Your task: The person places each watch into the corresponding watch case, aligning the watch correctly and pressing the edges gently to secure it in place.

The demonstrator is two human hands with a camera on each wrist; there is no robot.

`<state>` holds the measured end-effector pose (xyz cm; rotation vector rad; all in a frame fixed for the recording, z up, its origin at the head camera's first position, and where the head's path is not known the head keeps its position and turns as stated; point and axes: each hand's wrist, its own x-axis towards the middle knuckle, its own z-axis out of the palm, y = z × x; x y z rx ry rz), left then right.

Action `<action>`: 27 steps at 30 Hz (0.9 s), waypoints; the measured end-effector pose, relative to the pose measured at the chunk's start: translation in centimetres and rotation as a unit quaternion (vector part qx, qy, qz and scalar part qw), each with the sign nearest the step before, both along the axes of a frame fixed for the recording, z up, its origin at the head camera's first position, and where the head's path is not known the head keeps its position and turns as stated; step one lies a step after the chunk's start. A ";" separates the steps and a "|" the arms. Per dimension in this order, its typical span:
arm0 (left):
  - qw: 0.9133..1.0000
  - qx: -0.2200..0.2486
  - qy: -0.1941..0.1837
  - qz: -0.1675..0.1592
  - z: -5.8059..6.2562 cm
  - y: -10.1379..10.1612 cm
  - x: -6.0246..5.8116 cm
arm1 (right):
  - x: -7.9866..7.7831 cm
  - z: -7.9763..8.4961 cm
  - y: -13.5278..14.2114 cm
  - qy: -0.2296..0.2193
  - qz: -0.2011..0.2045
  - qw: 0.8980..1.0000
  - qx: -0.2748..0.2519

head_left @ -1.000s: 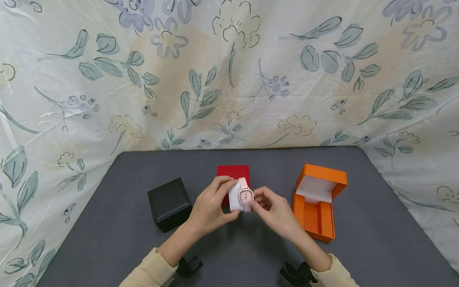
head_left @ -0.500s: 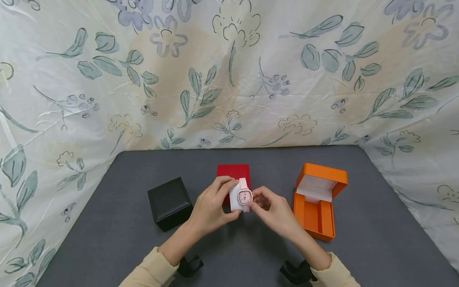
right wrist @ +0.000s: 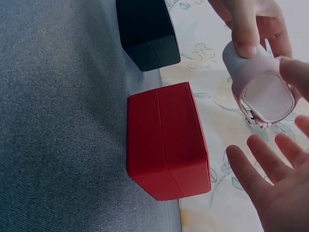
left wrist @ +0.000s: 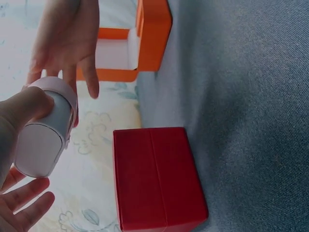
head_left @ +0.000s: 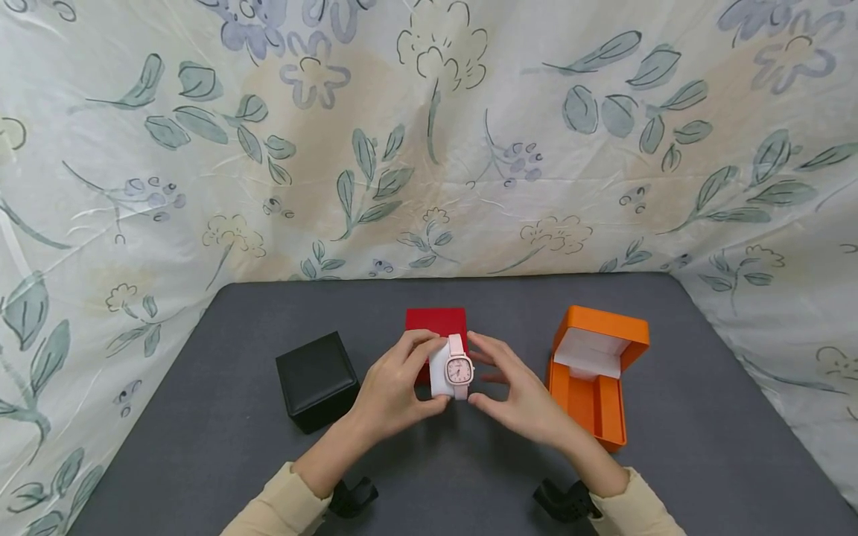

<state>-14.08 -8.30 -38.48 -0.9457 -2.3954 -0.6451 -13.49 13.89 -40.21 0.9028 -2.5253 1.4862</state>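
Observation:
In the head view, my left hand [head_left: 395,378] pinches a white watch cushion [head_left: 439,371] between thumb and fingers. A pink wristwatch [head_left: 459,371] with a squarish dial is wrapped round the cushion, its face up. Both are raised above the table in the wrist views; the cushion's flat end [left wrist: 38,151] shows beneath the left thumb. My right hand [head_left: 519,391] is at the watch's right side, fingers extended and spread. Its thumb [right wrist: 297,75] overlaps the pink strap [right wrist: 251,73] in the right wrist view, while the other fingers stand apart from the watch.
A closed red box [head_left: 436,320] stands just behind the hands. At the left is a closed black box [head_left: 318,380]. An orange box [head_left: 613,316] with its lid raised stands at the right. All rest on a grey table [head_left: 442,484] before a floral cloth [head_left: 469,208].
My right hand's fingers have let go of the watch's right edge and spread apart. The left hand still holds the cushion in about the same place.

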 end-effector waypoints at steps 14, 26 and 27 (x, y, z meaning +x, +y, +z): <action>1.000 0.001 0.007 -0.020 0.2 0.4 0.3 | -0.2 0.0 0.1 0.021 0.019 0.999 0.018; 1.000 -0.004 0.007 -0.028 0.5 0.8 0.6 | -0.3 -0.1 0.2 0.024 0.045 0.999 -0.005; 1.000 -0.003 0.008 -0.028 0.5 0.8 0.6 | -0.4 -0.1 0.2 0.025 0.046 0.999 -0.007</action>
